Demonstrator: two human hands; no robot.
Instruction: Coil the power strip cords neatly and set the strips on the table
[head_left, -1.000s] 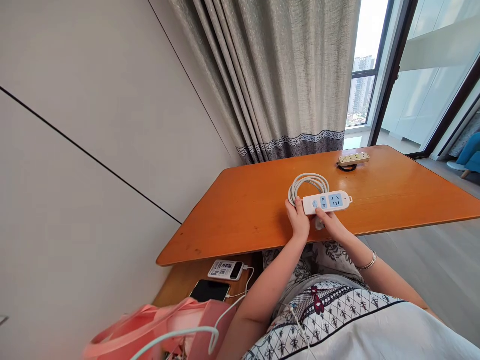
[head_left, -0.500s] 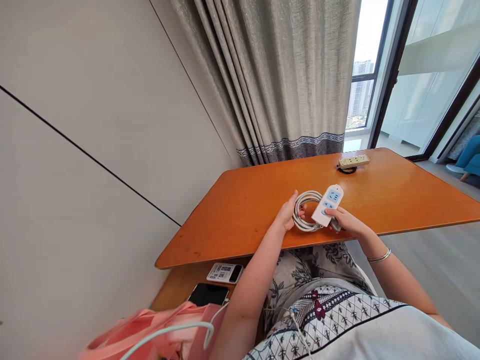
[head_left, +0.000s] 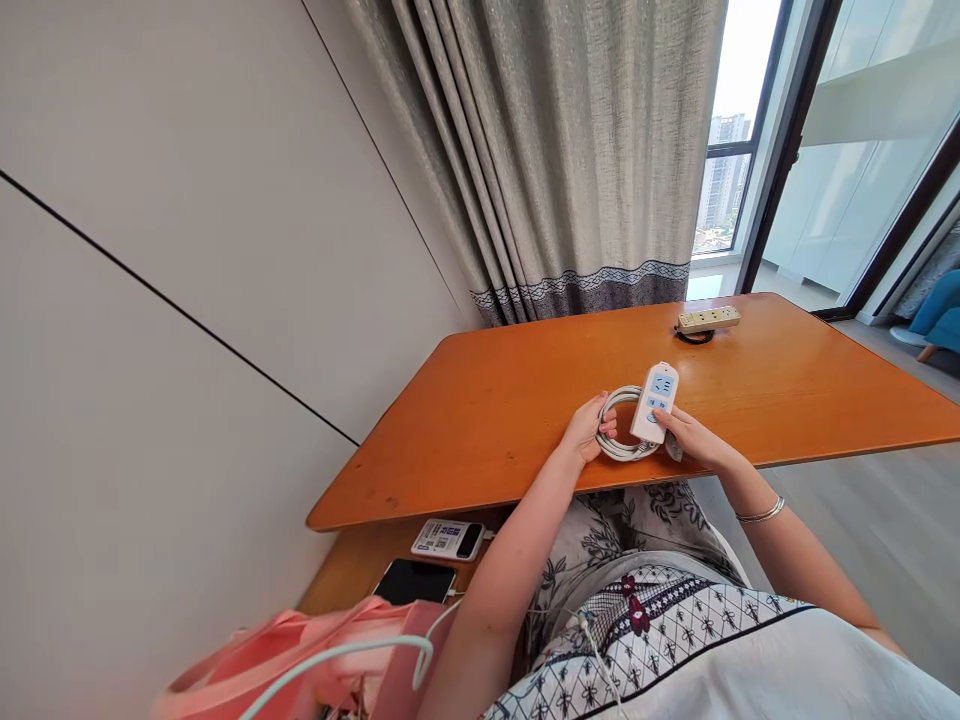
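A white power strip (head_left: 654, 402) with pale blue socket panels is held above the near edge of the wooden table (head_left: 480, 420). Its body is gripped by my right hand (head_left: 684, 438), the thumb lying on the front by the lowest blue part. The white cable (head_left: 621, 455) is wound in a loop to the left of the strip. Around the left side of that coil my left hand (head_left: 589, 428) has its fingers closed. A greyish piece, perhaps the plug (head_left: 673, 447), hangs under my right hand, partly hidden.
Toward the table's far right lies a cream power strip (head_left: 708, 320) with a black cord (head_left: 694, 338). Lower left, a white power bank-like device (head_left: 448, 539), a black-screened phone (head_left: 415, 582) and a pink bag (head_left: 300, 655) rest below table level. A curtain (head_left: 585, 150) hangs behind.
My left hand has shifted slightly right with the coil and its fingers have closed more around it. The power strip has turned more upright and moved a little left.
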